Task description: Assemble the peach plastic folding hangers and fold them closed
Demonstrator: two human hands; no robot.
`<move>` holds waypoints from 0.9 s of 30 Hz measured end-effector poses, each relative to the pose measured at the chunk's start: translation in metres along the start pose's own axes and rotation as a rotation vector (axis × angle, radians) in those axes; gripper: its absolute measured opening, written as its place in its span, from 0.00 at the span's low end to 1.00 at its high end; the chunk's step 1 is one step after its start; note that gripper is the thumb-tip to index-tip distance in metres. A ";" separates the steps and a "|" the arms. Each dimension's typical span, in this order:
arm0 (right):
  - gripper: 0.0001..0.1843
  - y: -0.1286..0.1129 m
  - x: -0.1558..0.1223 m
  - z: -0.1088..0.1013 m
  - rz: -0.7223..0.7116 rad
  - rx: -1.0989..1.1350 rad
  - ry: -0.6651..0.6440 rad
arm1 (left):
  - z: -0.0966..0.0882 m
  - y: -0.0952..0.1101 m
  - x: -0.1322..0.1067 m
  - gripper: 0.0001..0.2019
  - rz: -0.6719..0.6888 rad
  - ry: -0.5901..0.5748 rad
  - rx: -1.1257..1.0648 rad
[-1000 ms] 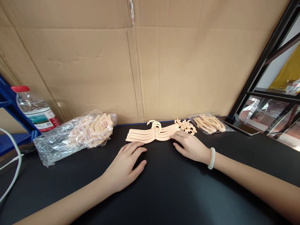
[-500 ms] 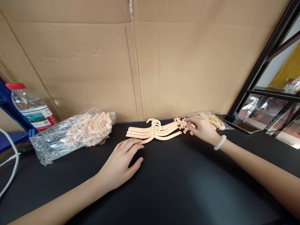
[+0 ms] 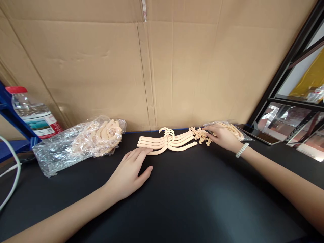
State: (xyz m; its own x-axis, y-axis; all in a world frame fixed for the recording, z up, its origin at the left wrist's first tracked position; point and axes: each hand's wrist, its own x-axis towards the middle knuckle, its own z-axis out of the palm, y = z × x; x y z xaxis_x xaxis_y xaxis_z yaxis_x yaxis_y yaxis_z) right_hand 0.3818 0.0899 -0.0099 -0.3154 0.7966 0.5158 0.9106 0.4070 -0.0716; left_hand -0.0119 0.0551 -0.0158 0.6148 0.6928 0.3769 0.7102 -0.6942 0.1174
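A stack of peach plastic hangers [image 3: 162, 143] lies on the black table [image 3: 182, 202] by the cardboard wall. My left hand [image 3: 130, 172] rests flat on the table, fingers stretched out, its fingertips touching the stack's near left edge. My right hand [image 3: 222, 137], with a white coil band on the wrist, reaches to a small heap of peach clips [image 3: 199, 135] just right of the hangers; its fingers lie on the heap and on the edge of a clear bag of peach parts [image 3: 234, 131]. Whether the fingers grip a clip is not visible.
A large clear bag of hangers [image 3: 81, 143] lies at the left. A water bottle [image 3: 35, 116] stands behind a blue frame [image 3: 12, 125], with a white cable [image 3: 12, 182] at the left edge. A tablet [image 3: 258, 135] and a black metal shelf [image 3: 291, 67] are at the right.
My right hand left the right end of the hanger stack and moved right and back onto the clip heap and small bag. My left hand stayed flat, sliding slightly left.
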 end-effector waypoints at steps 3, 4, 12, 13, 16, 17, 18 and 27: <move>0.17 0.003 -0.001 0.005 -0.026 0.020 -0.029 | 0.000 -0.001 0.000 0.18 0.005 0.010 -0.005; 0.17 0.003 -0.002 0.007 -0.036 0.029 -0.036 | 0.000 -0.001 0.000 0.18 0.004 0.014 -0.006; 0.19 -0.003 -0.002 0.023 -0.045 0.071 -0.001 | 0.000 0.000 0.001 0.18 -0.013 -0.009 0.003; 0.18 -0.004 -0.002 0.023 -0.044 0.075 0.011 | 0.001 0.000 0.001 0.19 -0.012 -0.015 0.006; 0.16 -0.005 -0.001 0.024 -0.036 0.088 0.072 | 0.002 0.000 0.002 0.19 -0.005 -0.022 0.010; 0.16 -0.005 -0.001 0.025 -0.027 0.092 0.104 | 0.002 0.000 0.002 0.19 -0.005 -0.021 0.008; 0.15 -0.005 -0.001 0.024 -0.014 0.095 0.141 | 0.002 0.000 0.002 0.18 -0.004 -0.018 0.001; 0.14 -0.009 0.001 0.009 0.231 0.156 0.481 | 0.005 -0.001 0.001 0.22 -0.076 -0.018 -0.058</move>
State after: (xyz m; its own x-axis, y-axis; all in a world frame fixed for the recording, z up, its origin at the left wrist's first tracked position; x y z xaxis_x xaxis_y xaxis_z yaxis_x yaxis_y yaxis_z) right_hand 0.3713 0.0910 -0.0167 0.0789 0.5940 0.8006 0.8799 0.3359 -0.3359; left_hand -0.0103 0.0572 -0.0199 0.5665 0.7469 0.3482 0.7341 -0.6494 0.1986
